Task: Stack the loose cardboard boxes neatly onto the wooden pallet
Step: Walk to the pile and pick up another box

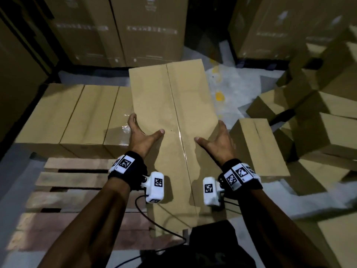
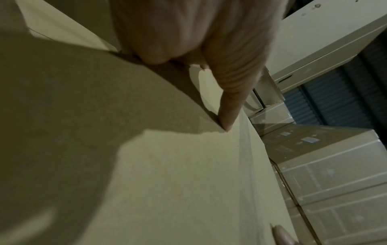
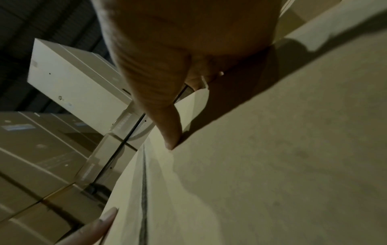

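Left hand [image 1: 142,135], right hand [image 1: 216,141] flank cardboard box [image 1: 170,97], thumbs splayed atop.

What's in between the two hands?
The top of the long cardboard box, with its taped seam running down the middle. The left hand and right hand press on its two sides. The head view shows it best.

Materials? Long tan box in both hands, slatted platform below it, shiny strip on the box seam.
Long tan box: matte brown cardboard, judging by its folded flaps. Slatted platform: bare, rough wood planks with gaps. Shiny strip: likely clear glossy tape; it glints.
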`<move>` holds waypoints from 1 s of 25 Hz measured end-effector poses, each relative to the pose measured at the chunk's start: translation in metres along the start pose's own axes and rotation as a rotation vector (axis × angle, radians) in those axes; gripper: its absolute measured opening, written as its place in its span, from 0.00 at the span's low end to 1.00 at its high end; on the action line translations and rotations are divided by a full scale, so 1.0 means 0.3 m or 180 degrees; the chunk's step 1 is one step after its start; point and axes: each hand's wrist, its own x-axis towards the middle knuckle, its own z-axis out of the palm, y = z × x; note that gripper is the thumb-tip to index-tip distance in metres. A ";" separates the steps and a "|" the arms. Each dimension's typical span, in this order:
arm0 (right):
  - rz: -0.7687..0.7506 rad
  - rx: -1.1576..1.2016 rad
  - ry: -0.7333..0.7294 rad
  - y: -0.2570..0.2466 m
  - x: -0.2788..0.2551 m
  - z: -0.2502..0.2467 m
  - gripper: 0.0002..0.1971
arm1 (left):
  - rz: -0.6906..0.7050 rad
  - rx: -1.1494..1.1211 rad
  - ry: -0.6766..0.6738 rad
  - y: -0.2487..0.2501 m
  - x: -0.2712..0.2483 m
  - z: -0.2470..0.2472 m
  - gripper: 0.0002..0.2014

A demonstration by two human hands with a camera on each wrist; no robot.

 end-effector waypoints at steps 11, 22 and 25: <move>0.0534 0.0051 -0.0523 0.009 0.519 0.122 0.50 | -0.0474 0.0265 0.0023 -0.054 0.431 0.235 0.53; 0.0648 0.0102 -0.1137 0.173 1.071 0.432 0.59 | -0.0841 0.0960 0.0042 -0.270 0.900 0.449 0.55; 0.0679 0.0224 -0.1005 0.234 1.158 0.552 0.59 | -0.0751 0.1020 0.0132 -0.365 1.011 0.486 0.56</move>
